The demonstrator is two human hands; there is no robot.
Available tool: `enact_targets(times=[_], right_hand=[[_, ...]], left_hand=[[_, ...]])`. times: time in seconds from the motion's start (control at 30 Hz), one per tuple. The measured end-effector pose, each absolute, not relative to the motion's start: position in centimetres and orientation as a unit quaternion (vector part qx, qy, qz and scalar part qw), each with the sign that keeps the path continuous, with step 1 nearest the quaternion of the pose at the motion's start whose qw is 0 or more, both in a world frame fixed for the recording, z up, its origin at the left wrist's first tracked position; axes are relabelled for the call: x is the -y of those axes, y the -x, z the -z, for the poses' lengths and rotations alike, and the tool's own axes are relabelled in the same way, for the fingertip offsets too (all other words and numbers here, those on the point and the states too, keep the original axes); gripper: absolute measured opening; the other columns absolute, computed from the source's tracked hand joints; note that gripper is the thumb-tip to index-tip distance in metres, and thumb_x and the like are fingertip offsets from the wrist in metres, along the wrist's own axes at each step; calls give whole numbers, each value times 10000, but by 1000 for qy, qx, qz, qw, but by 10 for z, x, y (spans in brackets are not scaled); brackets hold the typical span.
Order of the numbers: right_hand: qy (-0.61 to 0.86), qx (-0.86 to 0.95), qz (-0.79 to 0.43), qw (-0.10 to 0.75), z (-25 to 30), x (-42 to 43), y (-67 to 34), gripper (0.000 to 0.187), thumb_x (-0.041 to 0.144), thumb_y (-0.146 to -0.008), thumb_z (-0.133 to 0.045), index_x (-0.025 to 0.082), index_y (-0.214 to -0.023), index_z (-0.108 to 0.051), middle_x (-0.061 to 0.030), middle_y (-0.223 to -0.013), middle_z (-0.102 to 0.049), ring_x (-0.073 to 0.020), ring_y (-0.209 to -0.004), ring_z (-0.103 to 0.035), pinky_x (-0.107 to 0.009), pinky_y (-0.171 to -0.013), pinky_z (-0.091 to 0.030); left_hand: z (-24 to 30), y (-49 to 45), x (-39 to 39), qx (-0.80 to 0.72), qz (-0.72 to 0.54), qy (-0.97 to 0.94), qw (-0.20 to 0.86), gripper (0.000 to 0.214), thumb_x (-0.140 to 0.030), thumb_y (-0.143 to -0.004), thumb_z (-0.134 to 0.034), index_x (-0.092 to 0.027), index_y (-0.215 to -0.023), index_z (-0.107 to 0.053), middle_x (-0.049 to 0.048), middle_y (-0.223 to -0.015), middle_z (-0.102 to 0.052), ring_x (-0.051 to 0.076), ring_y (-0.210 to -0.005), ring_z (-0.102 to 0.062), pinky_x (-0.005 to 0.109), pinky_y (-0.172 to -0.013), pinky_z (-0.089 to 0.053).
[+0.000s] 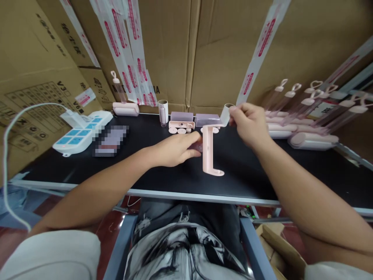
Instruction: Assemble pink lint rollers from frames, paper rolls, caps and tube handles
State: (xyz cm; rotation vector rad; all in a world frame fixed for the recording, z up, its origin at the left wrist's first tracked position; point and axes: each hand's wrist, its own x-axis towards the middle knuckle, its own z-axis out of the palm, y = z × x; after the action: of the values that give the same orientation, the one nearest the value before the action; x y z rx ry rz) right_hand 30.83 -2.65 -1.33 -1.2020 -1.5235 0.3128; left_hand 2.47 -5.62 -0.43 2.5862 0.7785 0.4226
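Note:
My left hand (177,148) rests on the black table (145,171), its fingers closed around a small translucent purplish part (198,146) next to a pink plastic frame (210,151) that lies flat. My right hand (250,123) is raised above the far side, pinching a small pale roll (225,113) between thumb and fingers. Just behind the frame lie two lilac blocks (194,118), small pink round caps (178,130) and another pink frame piece (181,124).
A white and blue power strip (83,131) with a cable sits at the left beside a blurred flat object (112,140). A paper roll (163,112) stands at the back. Several finished pink lint rollers (303,136) lie at the right. Cardboard boxes (204,50) wall the rear.

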Motion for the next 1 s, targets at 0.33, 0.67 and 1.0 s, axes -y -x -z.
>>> enact_targets(times=[0.33, 0.67, 1.0], right_hand=[[256, 642, -630, 353, 13, 85, -260, 497, 603, -995, -715, 286, -1357, -593, -20, -985, -779, -212, -775, -801, -345, -662, -669], [219, 561, -744, 290, 14, 88, -252, 534, 580, -910, -827, 270, -1216, -519, -33, -894, -834, -227, -757, -826, -362, -703, -670], [249, 585, -658, 403, 15, 93, -246, 471, 558, -861, -884, 232, -1090, -633, 6, -721, -771, -175, -568, -735, -295, -580, -629]], left_hand=[[9, -20, 43, -253, -317, -865, 295, 516, -506, -780, -901, -225, -1053, -563, 43, -1034, -693, 212, -936, -677, 331, -847, -536], [13, -16, 35, -217, -278, -882, 313, 574, -711, -883, -729, -216, -1098, -533, 70, -1084, -655, 225, -985, -643, 357, -901, -527], [-3, -20, 51, -259, -259, -900, 235, 517, -673, -964, -636, -199, -1167, -609, 87, -1092, -711, 237, -942, -681, 343, -860, -508]])
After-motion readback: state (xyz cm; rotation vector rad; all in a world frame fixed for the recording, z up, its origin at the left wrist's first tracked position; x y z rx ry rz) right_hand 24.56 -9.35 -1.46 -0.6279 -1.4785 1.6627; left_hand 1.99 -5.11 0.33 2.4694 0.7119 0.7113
